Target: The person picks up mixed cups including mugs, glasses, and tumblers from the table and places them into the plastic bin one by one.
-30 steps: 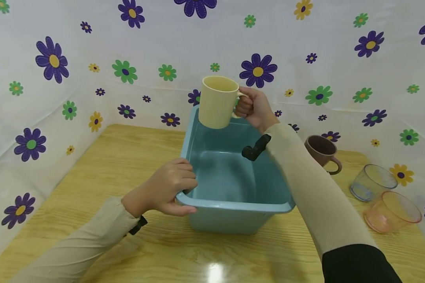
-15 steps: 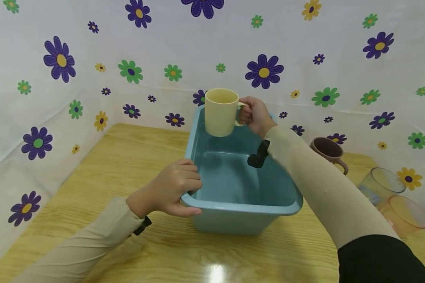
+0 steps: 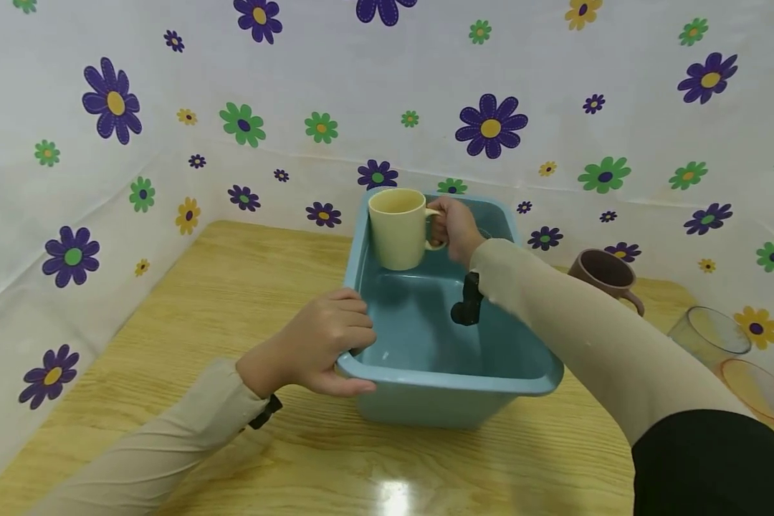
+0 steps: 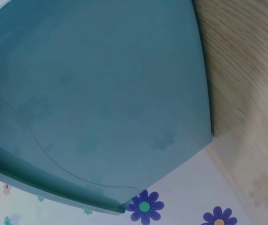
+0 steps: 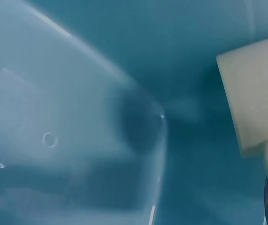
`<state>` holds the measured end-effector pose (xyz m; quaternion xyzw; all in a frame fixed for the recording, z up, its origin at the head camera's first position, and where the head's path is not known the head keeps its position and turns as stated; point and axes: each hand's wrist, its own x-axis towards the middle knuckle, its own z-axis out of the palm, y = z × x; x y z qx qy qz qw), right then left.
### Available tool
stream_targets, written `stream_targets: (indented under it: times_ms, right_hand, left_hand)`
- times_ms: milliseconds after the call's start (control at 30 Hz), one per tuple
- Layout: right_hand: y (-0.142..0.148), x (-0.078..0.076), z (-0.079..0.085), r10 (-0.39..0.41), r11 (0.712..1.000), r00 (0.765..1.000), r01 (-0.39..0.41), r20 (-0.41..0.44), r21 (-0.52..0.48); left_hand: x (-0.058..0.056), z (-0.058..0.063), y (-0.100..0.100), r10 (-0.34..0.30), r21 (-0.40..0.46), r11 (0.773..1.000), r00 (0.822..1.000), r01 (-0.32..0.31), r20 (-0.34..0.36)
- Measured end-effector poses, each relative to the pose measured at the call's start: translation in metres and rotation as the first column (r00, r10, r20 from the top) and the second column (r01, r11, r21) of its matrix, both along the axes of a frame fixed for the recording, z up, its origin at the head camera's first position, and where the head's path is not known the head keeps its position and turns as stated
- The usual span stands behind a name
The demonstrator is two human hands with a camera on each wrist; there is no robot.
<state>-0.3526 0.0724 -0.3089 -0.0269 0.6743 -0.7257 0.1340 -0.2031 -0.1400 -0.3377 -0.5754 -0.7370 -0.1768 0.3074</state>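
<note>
My right hand point(image 3: 453, 228) grips the handle of a cream mug point(image 3: 398, 233), which is upright inside the far left part of a blue plastic tub point(image 3: 451, 383). In the right wrist view the mug point(image 5: 256, 96) hangs above the tub's floor, its shadow falling on the blue plastic below. At the tub's near left corner my left hand point(image 3: 325, 340) grips the rim, fingers curled over it and thumb lying along the front edge. The left wrist view is filled by the tub's outer wall point(image 4: 101, 93), with a bit of that hand at the lower left.
Right of the tub stands a brown mug point(image 3: 603, 272), partly behind my right sleeve. Farther right are a clear glass point(image 3: 716, 333) and an orange-tinted glass point(image 3: 761, 390), also partly covered. A flower-printed sheet point(image 3: 361, 72) rises behind the wooden table point(image 3: 258, 265).
My right hand has lowered the cream mug from above the tub's far rim down into the tub. The left hand keeps its grip on the rim. The view has shifted slightly.
</note>
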Motion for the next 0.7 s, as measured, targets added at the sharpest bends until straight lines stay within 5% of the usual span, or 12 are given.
stream_targets:
  times_ms: [300,700]
  right_hand:
    - [-0.006,0.004,-0.015,-0.126,0.987,0.992,0.123,0.021,0.106]
    - [-0.007,0.0,-0.037,-0.182,0.962,0.982,0.17,0.039,0.215]
  left_hand:
    - [-0.001,0.0,0.0,-0.008,0.005,1.0,1.0,0.008,-0.002]
    - [0.0,0.001,0.001,-0.041,0.004,0.999,0.999,0.041,0.035]
